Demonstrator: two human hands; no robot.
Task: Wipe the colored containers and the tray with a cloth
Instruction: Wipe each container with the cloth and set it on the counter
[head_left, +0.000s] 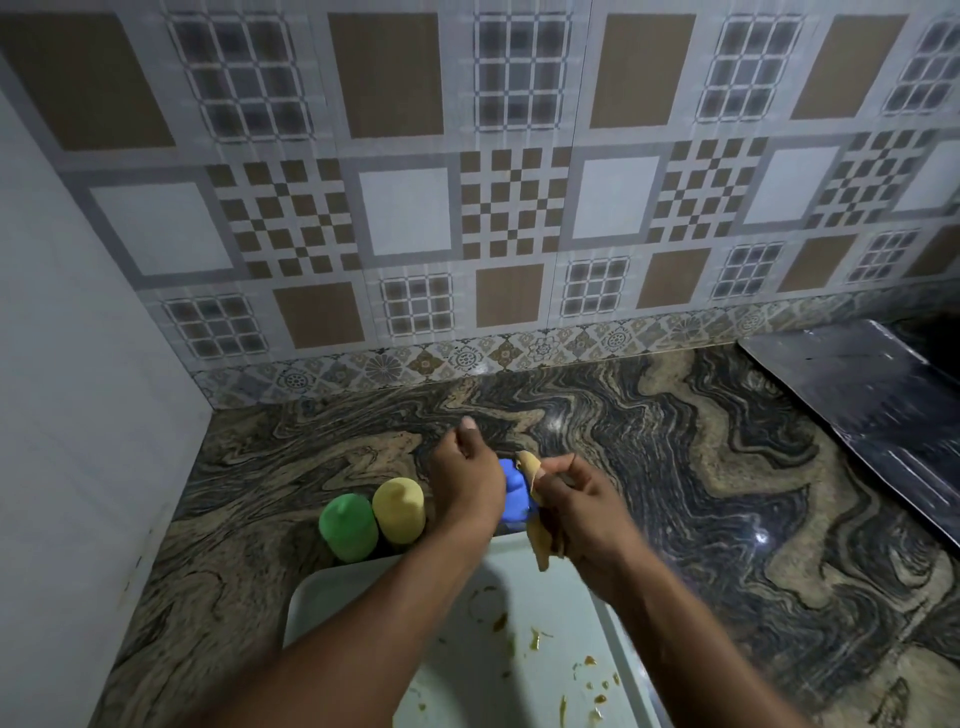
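Observation:
My left hand (467, 480) grips a blue container (514, 493), held just above the far edge of a white tray (322, 603). My right hand (576, 506) holds a tan cloth (537, 535) and presses it against the blue container's right side. A green container (347, 526) and a yellow container (399, 509) stand upside down on the counter, left of my hands and just beyond the tray. Brownish food smears and crumbs lie on the tray floor.
The marbled stone counter (701, 467) runs to a tiled back wall (467, 208). A plain wall (78, 364) closes the left side. A dark glossy stove top (872, 415) lies at the far right.

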